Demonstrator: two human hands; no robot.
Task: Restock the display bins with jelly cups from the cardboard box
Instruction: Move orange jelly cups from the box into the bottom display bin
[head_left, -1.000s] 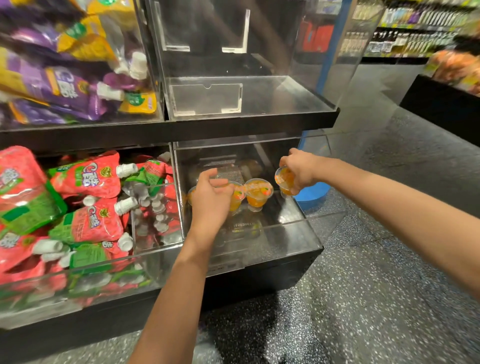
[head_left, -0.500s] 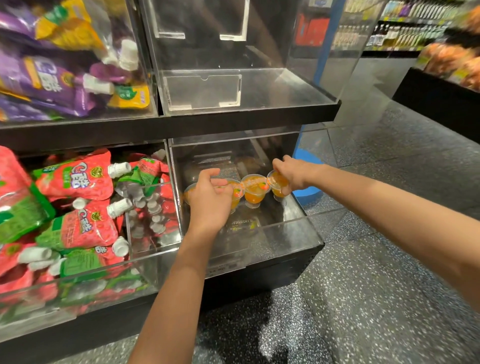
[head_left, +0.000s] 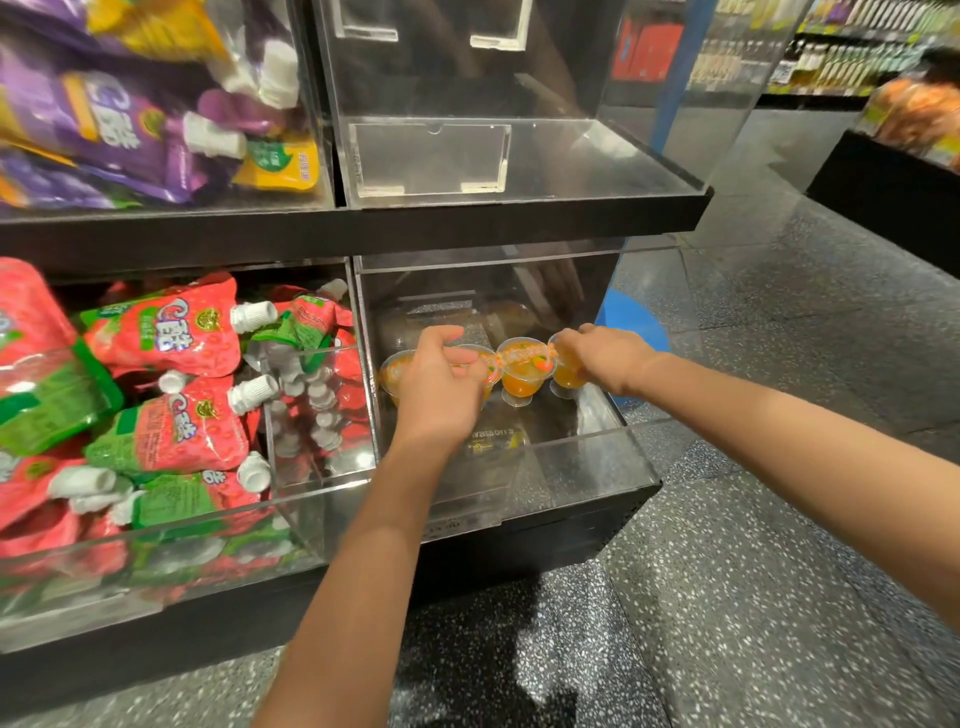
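While both my arms reach into the clear acrylic bin (head_left: 597, 470) at the lower centre of the frame, a row of orange jelly cups (head_left: 523, 366) stretches between my hands just above the bin's dark floor. My left hand (head_left: 441, 387) is curled over the cups at the left end of the row, fingers folded around one of them (head_left: 396, 366), though my knuckles hide exactly how many it grips. My right hand (head_left: 605, 358) is closed on the cup at the right end (head_left: 565, 370), pinching it near the rim. The middle cup hangs between the two hands, upright, its foil lid joined to its neighbours, and its small foot seems close to the floor; I cannot tell whether it touches. To the left of the frame, a neighbouring bin is packed with red and green spouted pouches (head_left: 166, 338), and above it, at the upper left, lie purple and yellow pouches (head_left: 119, 140). At the upper centre sits another clear bin (head_left: 519, 156). Speckled grey flooring (head_left: 753, 545) fills the lower right.
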